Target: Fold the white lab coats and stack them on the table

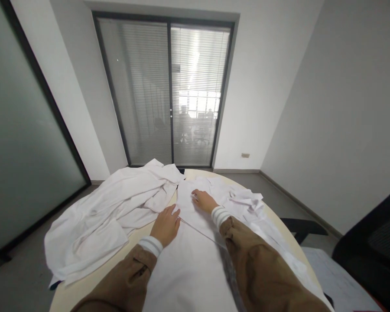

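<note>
White garment [188,268] lies at lower centre of the frame.
Left hand [166,225] touches its left edge, right hand [204,201] is higher on it; whether they pinch, I cannot tell. Bare table [113,262] strip separates white pile [107,208], lower left.

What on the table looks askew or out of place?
The crumpled white garment on the left: it lies in a loose heap and appears to overhang the table. The other white garment is smoother in the middle but bunched along its right side. I see no spill or obvious damage.
</note>
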Available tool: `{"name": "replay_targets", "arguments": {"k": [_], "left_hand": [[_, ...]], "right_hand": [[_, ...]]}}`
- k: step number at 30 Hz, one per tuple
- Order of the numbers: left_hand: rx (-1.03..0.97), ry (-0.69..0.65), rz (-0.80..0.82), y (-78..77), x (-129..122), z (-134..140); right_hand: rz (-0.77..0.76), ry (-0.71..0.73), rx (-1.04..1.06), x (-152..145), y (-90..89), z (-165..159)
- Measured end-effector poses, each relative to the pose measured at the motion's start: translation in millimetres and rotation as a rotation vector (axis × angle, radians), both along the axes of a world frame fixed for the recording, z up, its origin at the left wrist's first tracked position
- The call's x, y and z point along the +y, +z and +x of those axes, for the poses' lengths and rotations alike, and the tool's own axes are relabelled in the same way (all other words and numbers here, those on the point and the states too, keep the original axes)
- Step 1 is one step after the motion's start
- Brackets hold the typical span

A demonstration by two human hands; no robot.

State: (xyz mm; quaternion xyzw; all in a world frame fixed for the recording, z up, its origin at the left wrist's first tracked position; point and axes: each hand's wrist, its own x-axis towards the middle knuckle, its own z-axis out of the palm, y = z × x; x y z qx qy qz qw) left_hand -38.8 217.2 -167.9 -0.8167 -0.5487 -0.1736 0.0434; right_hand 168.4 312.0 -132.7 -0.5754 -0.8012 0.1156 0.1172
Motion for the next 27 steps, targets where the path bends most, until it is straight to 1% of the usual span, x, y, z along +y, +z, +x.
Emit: {"name": "replay_targets", "arguments": {"k": [5,11,13,18,21,24,27], "left_hand": [[-0.009,-0.014,0.005,1.8,3.7,0.7],[-0.027,-0.098,-0.018,9.7,6.4,0.8],[-0.041,-0.097,-0.015,9.6,7.6,0.8],[-0.039,-0.068,0.028,3.2,9.6,1.6],[-0.012,-0.044,0.035,-1.9,9.7,1.9],[0.009,0.003,0.029,-5.5,9.1,1.8],[0.024,0.038,0.02,-4.8,8.1,1.8]], "right_hand": [[0.01,-0.006,0.089,35.6,-13.8,-29.2],[0.022,-0.115,0.152,59.9,-26.4,-58.4],[0.037,-0.133,0.168,65.7,-25.6,-63.0],[0.11,-0.133,0.2,81.1,-15.8,-64.5],[0.103,-0.109,0.19,81.8,-16.1,-65.3],[0.076,-0.09,0.149,72.6,-22.2,-67.8],[0.131,-0.069,0.079,60.9,-25.6,-71.0]]}}
